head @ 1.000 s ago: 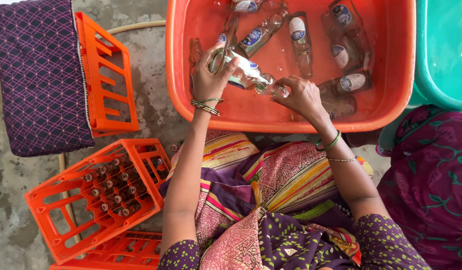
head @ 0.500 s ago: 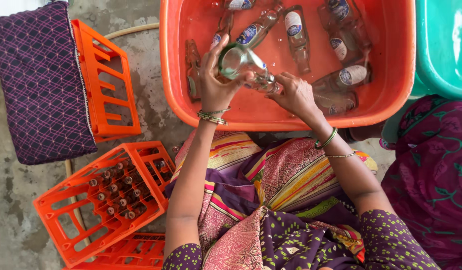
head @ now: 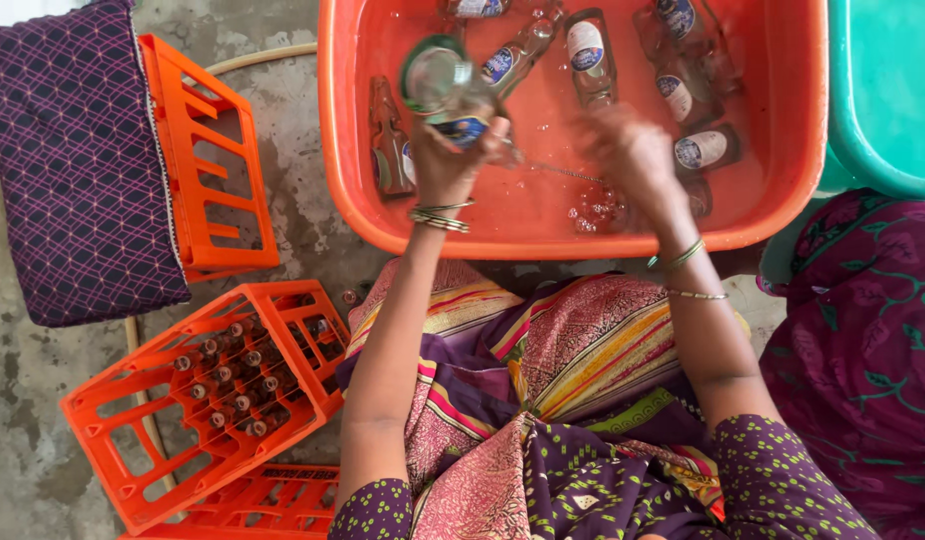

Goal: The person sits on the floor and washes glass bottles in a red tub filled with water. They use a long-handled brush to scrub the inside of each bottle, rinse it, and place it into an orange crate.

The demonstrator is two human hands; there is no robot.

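My left hand (head: 453, 160) grips a clear glass bottle (head: 445, 92) with a blue label, raised above the orange tub (head: 543, 235), its base turned toward me. Blurred by motion, my right hand (head: 628, 150) hovers over the tub water a short way right of the bottle; a thin wet line (head: 558, 172) runs between the two, and I cannot tell whether those fingers hold anything. Several more labelled bottles (head: 591, 52) lie in the water at the tub's far side.
An orange crate (head: 208, 395) holding several capped bottles sits at my lower left, another crate (head: 253, 505) below it. An empty orange crate (head: 198, 155) stands on edge beside a purple cushion (head: 73, 170). A teal tub (head: 888, 95) and a person in purple cloth (head: 868, 350) are at right.
My left hand has lifted the bottle up out of the water and tipped it upright. My right hand let go of its neck and moved off to the right.
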